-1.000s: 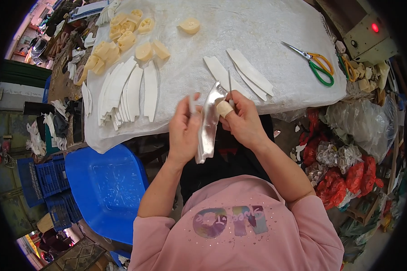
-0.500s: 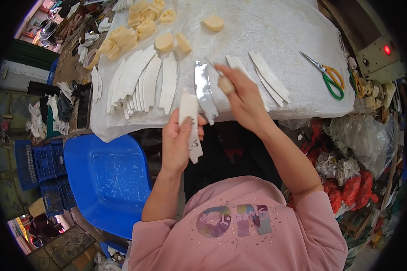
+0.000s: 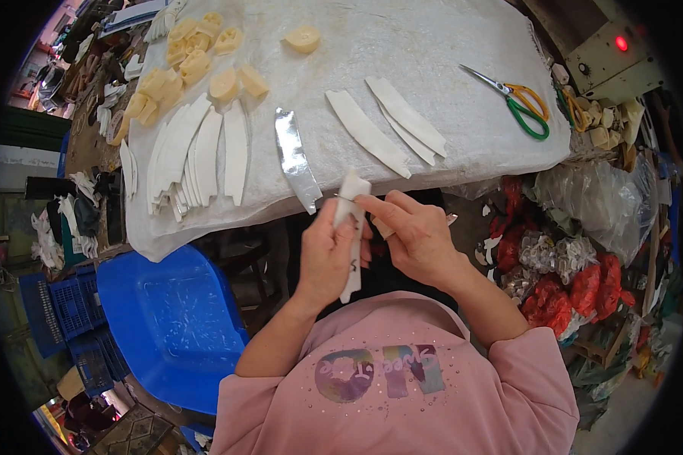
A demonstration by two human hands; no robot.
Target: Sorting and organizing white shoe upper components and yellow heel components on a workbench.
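In front of my body my left hand is closed round a white curved strip with dark marks on it. The strip stands almost upright, its top just past the table's front edge. My right hand grips a small tool with a pale handle; its thin metal end lies against the strip's upper part, close to my left fingers. Whether it is a blade or a spike I cannot tell. A shiny silver curved plate lies on the table beyond my hands. Loose white strips lie right of it.
A white-covered table bears fanned white strips, pale yellow blocks and scissors with green and yellow handles. A blue tub stands at left, red bags at right. A grey box has a lit red lamp.
My right hand has come down from above the table, bringing the tool against the strip. My left hand and the strip have shifted right and nearer my body. The view has also shifted.
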